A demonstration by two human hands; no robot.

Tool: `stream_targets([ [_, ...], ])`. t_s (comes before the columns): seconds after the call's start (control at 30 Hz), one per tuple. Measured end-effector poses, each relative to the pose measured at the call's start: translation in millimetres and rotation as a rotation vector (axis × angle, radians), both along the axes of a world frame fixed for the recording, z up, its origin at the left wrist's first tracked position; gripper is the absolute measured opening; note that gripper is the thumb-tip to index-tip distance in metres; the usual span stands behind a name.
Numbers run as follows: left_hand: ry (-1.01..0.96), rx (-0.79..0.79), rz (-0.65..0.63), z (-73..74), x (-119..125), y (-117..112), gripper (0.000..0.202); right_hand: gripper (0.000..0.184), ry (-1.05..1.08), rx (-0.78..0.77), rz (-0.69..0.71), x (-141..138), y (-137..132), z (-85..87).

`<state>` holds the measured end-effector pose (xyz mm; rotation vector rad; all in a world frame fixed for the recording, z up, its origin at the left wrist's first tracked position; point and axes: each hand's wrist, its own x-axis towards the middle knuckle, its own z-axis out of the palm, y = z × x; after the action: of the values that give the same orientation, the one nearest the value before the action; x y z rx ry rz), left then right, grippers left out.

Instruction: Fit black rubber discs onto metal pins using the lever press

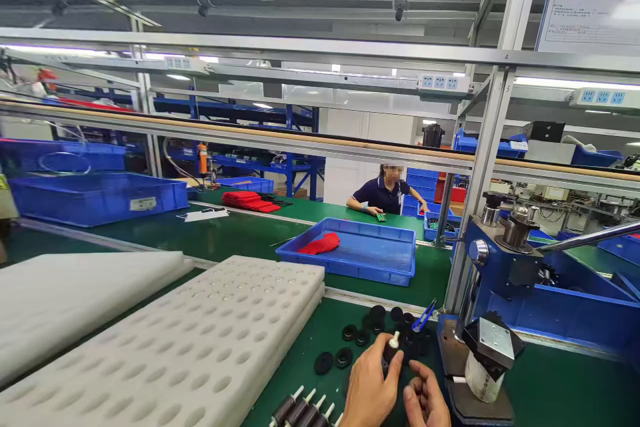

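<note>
My left hand (371,383) is closed around a dark cylinder with a white shaft (394,341), the shaft pointing up between thumb and fingers. Just to its right, my right hand (426,395) has loosely curled fingers, the thumb apart from them, and nothing shows in it. Around the hands on the green bench lie several black rings (344,357) and round discs (324,363). More dark cylinders with white shafts (301,409) lie in a row at the lower edge, left of my left hand. A blue-handled cutter (425,315) rests beyond the rings.
A white foam tray (165,347) with rows of round holes covers the left side. A blue hand press (493,267) stands at right. Beyond is a blue bin (370,260) holding red cloth (321,243). A co-worker (385,192) sits across the bench, holding a green board.
</note>
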<state>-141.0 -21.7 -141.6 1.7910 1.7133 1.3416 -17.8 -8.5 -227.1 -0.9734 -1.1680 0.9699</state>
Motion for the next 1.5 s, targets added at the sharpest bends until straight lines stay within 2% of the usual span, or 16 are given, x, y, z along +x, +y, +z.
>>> stream_targets([
  [0.1,-0.126,0.025,0.067,6.0,2.2,-0.1,0.027,0.065,-0.048,0.032,-0.009,3.1,-4.6,3.7],
  [0.23,-0.296,0.061,0.114,6.2,-0.6,5.4,0.037,0.058,-0.057,0.036,0.01,7.9,-6.6,9.6],
  [0.4,-0.439,0.052,0.137,5.4,-5.2,8.7,0.057,0.053,-0.087,0.049,0.013,7.5,-4.8,5.3],
  [0.53,-0.522,0.029,0.106,4.2,-2.9,9.2,0.063,0.05,-0.121,0.085,0.003,7.4,-6.0,2.2],
  [0.73,-0.542,0.036,0.086,2.6,1.0,9.3,0.065,0.05,-0.123,0.082,-0.006,5.7,-6.8,0.5],
  [0.93,-0.516,0.038,0.065,5.9,1.1,6.1,0.063,0.054,-0.134,0.067,-0.01,4.6,-0.3,-9.8],
  [1.1,-0.527,0.035,0.08,8.6,2.0,3.7,0.061,0.054,-0.152,0.07,-0.004,5.7,-0.9,-9.8],
  [1.3,-0.608,0.075,0.043,7.2,2.9,3.6,0.058,0.051,-0.142,0.108,0.012,7.6,-6.2,-1.7],
  [1.5,-0.778,0.083,0.036,6.4,2.4,7.8,0.051,0.044,-0.285,0.124,0.032,23.3,-14.7,26.6],
])
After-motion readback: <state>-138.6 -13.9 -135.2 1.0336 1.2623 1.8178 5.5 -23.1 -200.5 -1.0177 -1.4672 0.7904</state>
